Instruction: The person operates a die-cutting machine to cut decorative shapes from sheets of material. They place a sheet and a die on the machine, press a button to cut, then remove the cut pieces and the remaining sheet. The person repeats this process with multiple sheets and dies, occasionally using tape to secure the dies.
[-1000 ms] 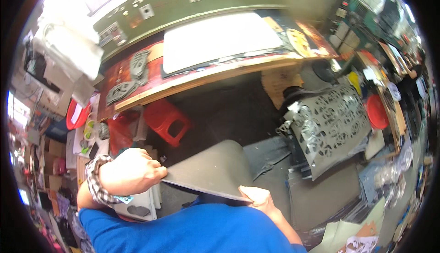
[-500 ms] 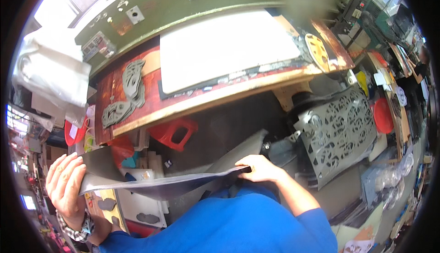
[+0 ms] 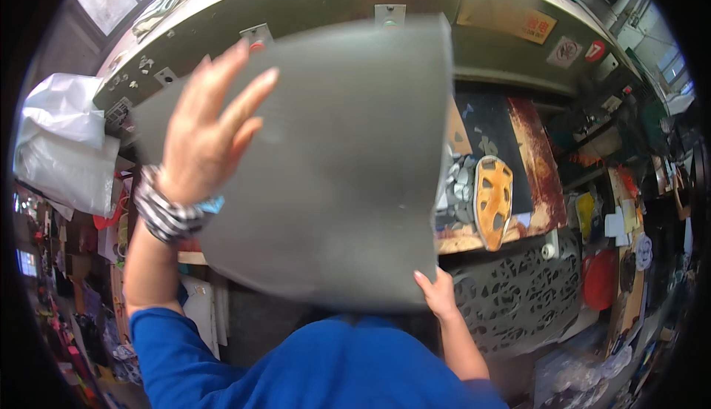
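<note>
A large dark grey flexible sheet (image 3: 341, 165) is held up in front of me, spread over most of the bench and hiding what lies beneath. My right hand (image 3: 441, 296) grips its near right corner, thumb on top. Over the sheet's left part is my left hand (image 3: 204, 142), fingers stretched and spread, slightly blurred; whether the palm touches the sheet I cannot tell. Just right of the sheet, a yellow-orange sole-shaped cutting die (image 3: 489, 203) lies on the bench beside small grey scraps (image 3: 461, 187).
A green machine beam (image 3: 474, 57) with buttons runs across the back. The bench's worn red-brown edge (image 3: 544, 176) shows at right. Below it hangs a perforated dark sheet (image 3: 511, 302), near a red container (image 3: 598, 279). White plastic bags (image 3: 63, 157) hang at far left.
The sheet, edge-on near my body before, has been raised forward and laid out over the bench, covering the white board. My left hand moved forward and opened; my right moved slightly right and nearer.
</note>
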Action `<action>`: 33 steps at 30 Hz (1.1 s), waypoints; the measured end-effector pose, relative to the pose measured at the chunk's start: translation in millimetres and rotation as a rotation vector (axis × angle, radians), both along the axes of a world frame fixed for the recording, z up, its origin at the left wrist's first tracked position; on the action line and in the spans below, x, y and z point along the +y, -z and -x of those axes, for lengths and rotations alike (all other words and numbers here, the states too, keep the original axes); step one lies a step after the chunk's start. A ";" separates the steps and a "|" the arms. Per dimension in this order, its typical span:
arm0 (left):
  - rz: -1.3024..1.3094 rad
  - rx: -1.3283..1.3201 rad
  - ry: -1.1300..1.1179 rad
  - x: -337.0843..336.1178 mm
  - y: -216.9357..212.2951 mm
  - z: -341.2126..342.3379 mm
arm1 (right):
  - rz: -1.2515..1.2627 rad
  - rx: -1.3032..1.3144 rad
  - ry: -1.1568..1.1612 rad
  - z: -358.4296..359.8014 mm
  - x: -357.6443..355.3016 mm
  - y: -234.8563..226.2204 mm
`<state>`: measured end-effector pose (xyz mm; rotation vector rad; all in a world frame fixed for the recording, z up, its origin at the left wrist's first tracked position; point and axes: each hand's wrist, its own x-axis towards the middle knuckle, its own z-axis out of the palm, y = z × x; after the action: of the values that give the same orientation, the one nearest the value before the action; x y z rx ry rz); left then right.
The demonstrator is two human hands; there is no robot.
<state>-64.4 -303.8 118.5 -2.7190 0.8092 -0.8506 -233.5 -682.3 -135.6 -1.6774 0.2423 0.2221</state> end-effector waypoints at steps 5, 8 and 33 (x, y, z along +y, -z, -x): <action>-0.024 0.663 -0.965 80.3 165.0 55.7 | 0.169 0.149 0.137 17.9 -48.2 19.7; 0.280 0.616 -1.209 111.2 217.9 119.6 | 0.239 0.055 0.108 10.1 -48.0 3.4; 0.618 0.205 -0.790 147.8 258.1 125.5 | 0.904 -0.293 0.372 -145.1 -15.2 2.3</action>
<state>-189.9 -155.9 -139.5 -3.2301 -0.6224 -0.6980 -88.4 -697.6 -137.9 -2.4727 0.4688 -0.4848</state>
